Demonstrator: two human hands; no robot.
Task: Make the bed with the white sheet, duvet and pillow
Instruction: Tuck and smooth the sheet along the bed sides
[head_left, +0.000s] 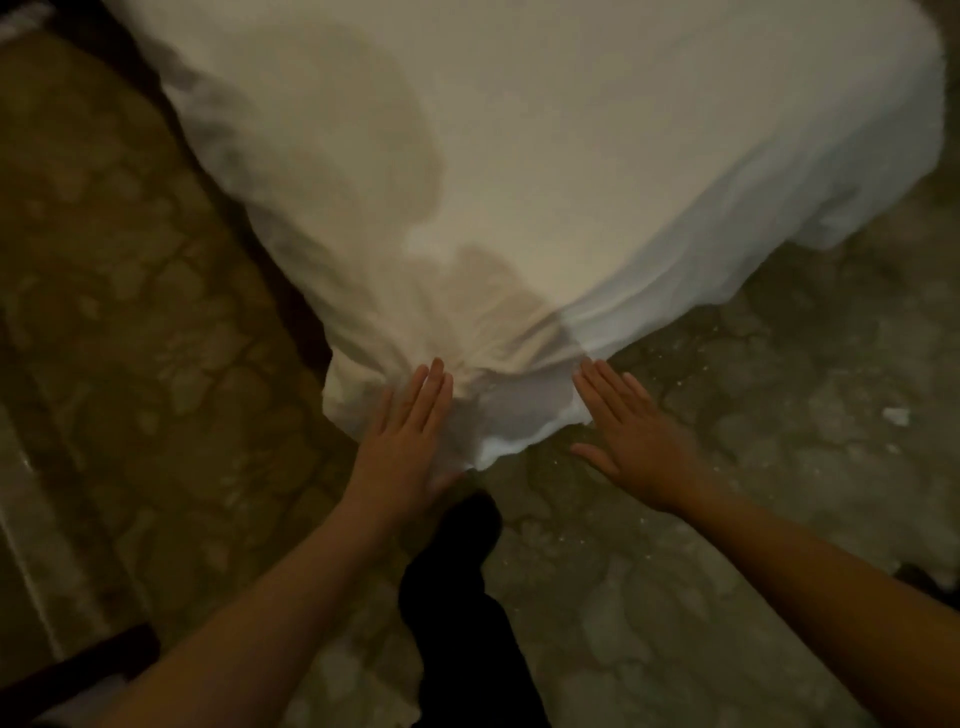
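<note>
A dark-trousered leg (457, 597) stands just at the corner of the bed, between the person's two bare forearms. A small white scrap (896, 414) lies on the floor (727, 571) off to the right, and a dark piece of furniture (78, 670) cuts in at the lower left. The floor is mottled and stone-patterned, the light dim and yellowish.

The white sheet (571, 156) covers the bed and hangs over its near corner, bunched into creases there, with shadows across the top. The left hand (405, 441) lies flat on the hanging corner, fingers straight and together. The right hand (639, 441) is also flat and unclenched, its fingertips touching the sheet's right edge. Neither grips anything.
</note>
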